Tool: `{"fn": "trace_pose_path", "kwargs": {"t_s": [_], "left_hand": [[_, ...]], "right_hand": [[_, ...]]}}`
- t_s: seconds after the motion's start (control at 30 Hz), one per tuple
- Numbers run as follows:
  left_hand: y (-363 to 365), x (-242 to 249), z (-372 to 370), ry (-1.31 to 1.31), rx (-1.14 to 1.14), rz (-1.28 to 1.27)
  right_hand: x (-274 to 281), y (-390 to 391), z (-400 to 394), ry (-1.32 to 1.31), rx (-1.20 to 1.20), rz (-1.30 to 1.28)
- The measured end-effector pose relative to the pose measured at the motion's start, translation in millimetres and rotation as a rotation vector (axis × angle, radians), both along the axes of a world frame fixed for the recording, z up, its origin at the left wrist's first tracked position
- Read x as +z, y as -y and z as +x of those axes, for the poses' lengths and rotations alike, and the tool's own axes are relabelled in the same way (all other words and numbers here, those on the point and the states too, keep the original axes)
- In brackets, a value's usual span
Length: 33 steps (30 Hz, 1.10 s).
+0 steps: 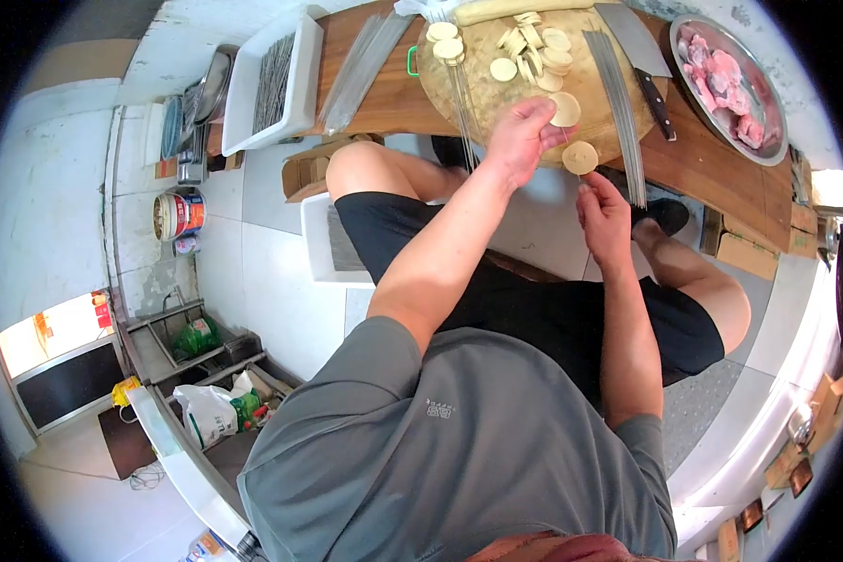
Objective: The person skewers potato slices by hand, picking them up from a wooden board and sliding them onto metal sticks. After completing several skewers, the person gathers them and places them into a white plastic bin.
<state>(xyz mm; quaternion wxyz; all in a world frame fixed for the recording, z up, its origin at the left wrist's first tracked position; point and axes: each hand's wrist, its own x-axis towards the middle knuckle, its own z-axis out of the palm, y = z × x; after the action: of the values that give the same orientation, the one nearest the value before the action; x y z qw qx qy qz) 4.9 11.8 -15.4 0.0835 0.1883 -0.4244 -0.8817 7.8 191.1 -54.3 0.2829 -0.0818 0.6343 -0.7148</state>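
Observation:
My left hand (520, 140) pinches a round pale-yellow slice (565, 110) by its edge, over the near rim of the round wooden board (440, 94). Closed on a thin metal skewer, my right hand (604, 220) is just below and to the right. Another round slice (580, 157) is at that skewer's upper end. More slices (534, 51) lie heaped on the board, with two small stacks (445, 39) at its left. A bundle of skewers (618, 112) crosses the board's right side, and several skewers (463, 108) extend from the left stack.
Right of the board are a cleaver (633, 42) and a metal bowl of raw meat (775, 140). A long pale roll (525, 7) lies at the back. Loose skewers (361, 75) and a white bin of skewers (304, 80) are left. Another white bin (323, 267) stands below.

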Motion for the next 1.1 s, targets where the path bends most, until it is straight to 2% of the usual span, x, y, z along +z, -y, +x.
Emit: {"fn": "trace_pose_path", "kwargs": {"t_s": [0.47,0.57,1.1], "left_hand": [[-27,-9,4,0.06,0.047,0.104],[-30,-11,7,0.044,-0.008,0.004],[-40,-15,10,0.106,-0.019,-0.066]], "right_hand": [[1,0,-5,0.037,-0.03,-0.023],[3,0,-6,0.034,-0.031,-0.023],[2,1,-7,0.058,-0.041,-0.017]]}}
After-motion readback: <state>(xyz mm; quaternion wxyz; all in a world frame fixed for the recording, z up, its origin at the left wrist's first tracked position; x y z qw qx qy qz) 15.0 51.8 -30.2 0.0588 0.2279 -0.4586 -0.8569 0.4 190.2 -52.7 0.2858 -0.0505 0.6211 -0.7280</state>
